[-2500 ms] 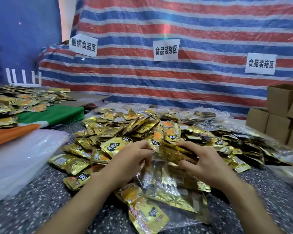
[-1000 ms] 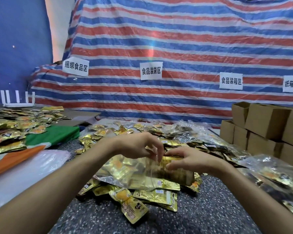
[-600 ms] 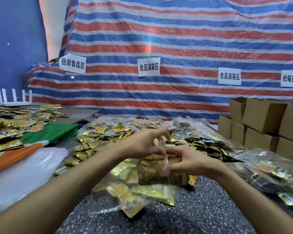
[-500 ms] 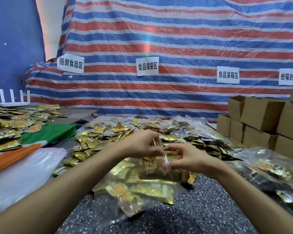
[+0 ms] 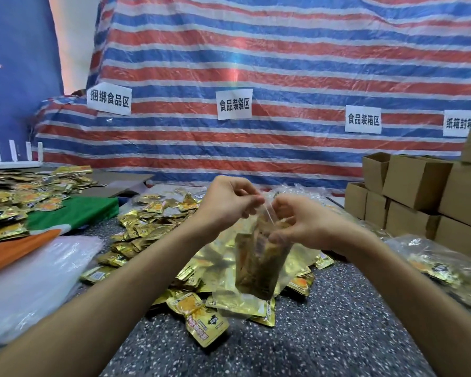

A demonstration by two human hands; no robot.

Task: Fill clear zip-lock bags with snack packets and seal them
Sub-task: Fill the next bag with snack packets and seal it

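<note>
Light even, diffuse, moderately bright; shadows soft, faint under the snack packets (image 5: 152, 227). Pale vertical flare streak on striped tarp (image 5: 310, 63), centre top. Overexposed strip upper left. Wide-angle stretch at lower corners. Centre: zip-lock bag (image 5: 259, 262) slightly motion-blurred.

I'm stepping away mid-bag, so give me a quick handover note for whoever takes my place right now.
The left hand and right hand both pinch the top edge of a clear zip-lock bag, lifted above the table and holding gold packets.
Whether the zip is fully closed cannot be told; press along it.
Loose snack packets lie heaped behind; filled bags sit at the right.
Remaining: bag the rest.
</note>
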